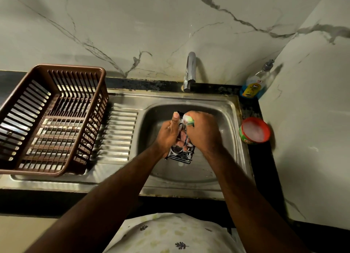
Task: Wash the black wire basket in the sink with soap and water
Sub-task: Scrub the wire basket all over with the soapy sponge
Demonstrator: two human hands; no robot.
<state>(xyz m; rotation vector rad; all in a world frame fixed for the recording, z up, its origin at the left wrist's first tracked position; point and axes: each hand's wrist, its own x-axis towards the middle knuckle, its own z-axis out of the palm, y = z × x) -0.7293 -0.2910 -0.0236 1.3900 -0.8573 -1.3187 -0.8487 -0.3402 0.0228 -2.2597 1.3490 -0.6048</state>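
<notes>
Head view: my left grip point(169, 133) holds the black basket point(181, 154) over the sink point(225, 109); my right grip point(203, 131) squeezes a soapy sponge point(188, 120), scrubbing; next, I think, the tap point(190, 71) needs turning on to rinse.

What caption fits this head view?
Left hand holds black wire basket over sink; right hand scrubs it with soapy pad.

black wire basket point(181, 154) top hidden by left hand point(168, 135), pad point(189, 120) in right hand point(204, 133) blurred, perhaps sponge

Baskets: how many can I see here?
2. The brown plastic basket stands on the drainboard; the black wire basket is held over the sink basin. No other shows.
</notes>
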